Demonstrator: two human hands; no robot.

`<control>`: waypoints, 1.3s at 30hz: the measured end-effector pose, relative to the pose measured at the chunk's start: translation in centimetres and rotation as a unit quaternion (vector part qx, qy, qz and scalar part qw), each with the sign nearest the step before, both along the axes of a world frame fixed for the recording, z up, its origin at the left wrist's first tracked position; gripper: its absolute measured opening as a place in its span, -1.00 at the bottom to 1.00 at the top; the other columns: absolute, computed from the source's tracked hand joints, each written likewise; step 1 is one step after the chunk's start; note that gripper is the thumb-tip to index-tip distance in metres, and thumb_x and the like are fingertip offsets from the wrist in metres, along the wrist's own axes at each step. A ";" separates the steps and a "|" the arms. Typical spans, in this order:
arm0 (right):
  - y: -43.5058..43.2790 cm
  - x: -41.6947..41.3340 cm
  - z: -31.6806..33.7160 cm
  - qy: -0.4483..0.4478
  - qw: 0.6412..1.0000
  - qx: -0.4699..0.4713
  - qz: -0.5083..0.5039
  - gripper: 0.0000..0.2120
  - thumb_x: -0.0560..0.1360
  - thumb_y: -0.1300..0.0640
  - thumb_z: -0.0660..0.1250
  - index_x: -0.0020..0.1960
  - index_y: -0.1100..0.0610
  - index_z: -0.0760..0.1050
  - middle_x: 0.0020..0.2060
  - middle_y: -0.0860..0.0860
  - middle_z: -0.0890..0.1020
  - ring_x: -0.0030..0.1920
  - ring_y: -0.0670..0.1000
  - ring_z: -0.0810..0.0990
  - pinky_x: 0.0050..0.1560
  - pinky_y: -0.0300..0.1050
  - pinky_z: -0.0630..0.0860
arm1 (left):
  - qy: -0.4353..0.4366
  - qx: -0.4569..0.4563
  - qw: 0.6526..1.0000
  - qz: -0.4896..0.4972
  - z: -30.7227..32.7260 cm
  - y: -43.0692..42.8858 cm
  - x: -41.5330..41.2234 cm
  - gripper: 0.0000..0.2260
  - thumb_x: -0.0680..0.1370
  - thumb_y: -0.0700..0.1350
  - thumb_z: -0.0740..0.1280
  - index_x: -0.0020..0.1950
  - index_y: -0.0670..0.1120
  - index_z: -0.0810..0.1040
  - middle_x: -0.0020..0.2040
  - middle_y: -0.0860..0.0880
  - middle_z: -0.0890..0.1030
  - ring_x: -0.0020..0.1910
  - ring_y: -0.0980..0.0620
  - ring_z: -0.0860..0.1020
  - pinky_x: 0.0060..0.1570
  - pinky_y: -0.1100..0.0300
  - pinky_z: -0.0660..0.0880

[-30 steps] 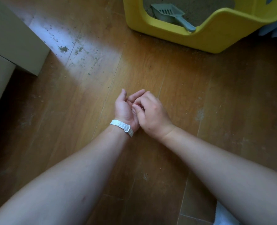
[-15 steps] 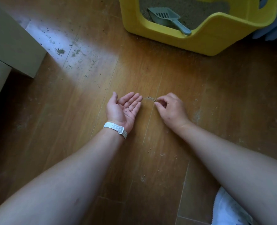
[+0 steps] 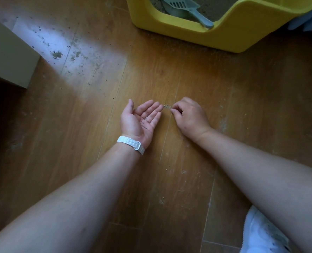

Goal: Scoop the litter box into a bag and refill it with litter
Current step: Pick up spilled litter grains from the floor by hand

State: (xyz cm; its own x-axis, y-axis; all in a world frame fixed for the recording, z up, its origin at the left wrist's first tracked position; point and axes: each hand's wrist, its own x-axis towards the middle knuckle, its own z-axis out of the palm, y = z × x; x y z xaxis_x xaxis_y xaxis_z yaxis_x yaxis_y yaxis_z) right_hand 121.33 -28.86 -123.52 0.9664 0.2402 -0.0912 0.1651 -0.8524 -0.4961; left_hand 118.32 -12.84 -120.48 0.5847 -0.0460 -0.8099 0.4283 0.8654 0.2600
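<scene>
The left hand [image 3: 138, 121] lies palm up and flat-fingered on the floor [image 3: 78, 143], a few litter grains [image 3: 145, 121] in its palm. The right hand [image 3: 189, 115], fingers curled, pinches at a litter pile [image 3: 167, 106] between the hands. The yellow litter box [image 3: 215, 37] sits well beyond them, scoop [image 3: 188, 8] inside.

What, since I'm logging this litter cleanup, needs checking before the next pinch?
1. Left hand palm up, cupped: ok.
2. Grains sit in its palm: ok.
3. Right hand fingertips at the pile on the floor: ok.
4. Right hand pinching a grain: cannot tell.
5. Scoop lies in the box, handle at the rim: ok.
6. Floor free of litter: not ok, specks at far left.
</scene>
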 end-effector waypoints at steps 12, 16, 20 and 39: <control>1.0 0.2 1.0 0.010 1.000 -0.008 0.009 -0.89 0.53 0.19 0.32 -0.08 0.22 0.58 -0.12 0.14 0.57 -0.08 0.15 0.55 -0.07 -0.09 0.39 | -0.002 0.006 1.000 -0.001 -0.1 0.2 -0.4 -0.45 0.63 0.16 0.07 0.12 -0.31 0.56 0.02 -0.27 0.67 0.01 -0.18 0.67 0.06 0.06 0.58; 2.5 -1.7 2.4 -0.002 0.997 0.070 0.018 -0.93 0.47 0.21 0.35 -0.13 0.21 0.58 -0.19 0.11 0.57 -0.17 0.12 0.55 -0.15 -0.06 0.45 | -0.005 0.002 1.000 0.003 0.2 0.4 -0.5 -0.45 0.63 0.16 0.08 0.12 -0.32 0.55 0.02 -0.29 0.65 -0.04 -0.17 0.68 0.02 0.03 0.60; 4.7 -3.8 3.7 -0.020 0.989 0.135 0.048 -0.95 0.41 0.23 0.39 -0.20 0.21 0.56 -0.24 -0.06 0.47 -0.24 -0.11 0.41 -0.19 -0.27 0.32 | -0.003 -0.011 1.000 0.003 0.9 0.3 -0.7 -0.43 0.63 0.17 0.08 0.11 -0.34 0.55 -0.02 -0.31 0.65 -0.11 -0.19 0.67 -0.16 0.00 0.61; 0.5 0.3 0.3 -0.004 1.000 0.022 0.003 -0.79 0.50 0.11 0.41 0.06 0.21 0.63 -0.12 0.10 0.58 -0.05 0.14 0.55 -0.03 -0.15 0.38 | -0.018 0.005 1.000 -0.025 1.2 1.4 -0.5 -0.38 0.63 0.22 0.03 0.14 -0.32 0.55 0.06 -0.28 0.66 0.07 -0.18 0.64 0.14 0.05 0.55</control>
State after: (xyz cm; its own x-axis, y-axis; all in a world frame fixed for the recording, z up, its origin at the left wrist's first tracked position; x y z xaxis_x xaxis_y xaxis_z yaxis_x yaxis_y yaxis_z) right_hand 121.62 -28.38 -123.19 0.9655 0.2502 -0.0720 0.1751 -0.8286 -0.5317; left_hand 117.80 -11.48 -119.28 0.6112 -0.0685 -0.7885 0.4609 0.8407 0.2842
